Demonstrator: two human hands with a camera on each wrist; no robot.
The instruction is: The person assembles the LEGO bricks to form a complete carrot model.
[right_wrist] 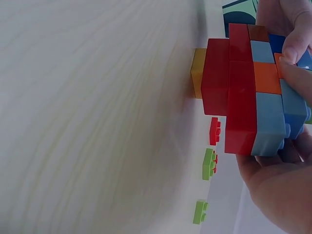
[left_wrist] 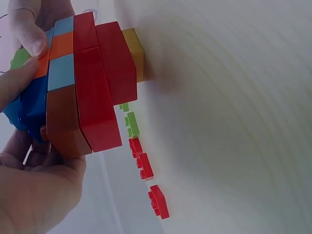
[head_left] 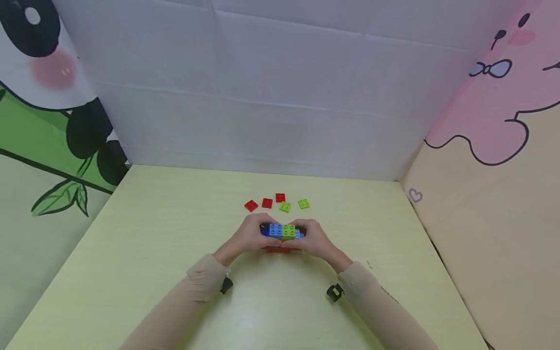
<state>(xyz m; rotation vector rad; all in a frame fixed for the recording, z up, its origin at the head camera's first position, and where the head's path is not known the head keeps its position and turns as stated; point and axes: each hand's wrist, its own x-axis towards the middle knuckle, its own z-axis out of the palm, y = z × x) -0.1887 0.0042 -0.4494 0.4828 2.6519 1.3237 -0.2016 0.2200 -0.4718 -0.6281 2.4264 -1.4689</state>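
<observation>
Both hands hold one stacked block of toy building bricks near the middle of the table. From the left side my left hand grips it, thumb along the near face and fingers behind. My right hand grips the other end in the same way, and the thumbs meet near the middle. Blue and lime bricks form the top. In the left wrist view, red bricks make up lower layers, with a yellow brick at the bottom. A brown brick sits at the left end. The far side is mostly hidden by fingers.
Beyond the hands, three loose red bricks lie on the pale table. Two lime bricks lie to their right. A white cloth wall stands behind the table, with printed panels at the sides.
</observation>
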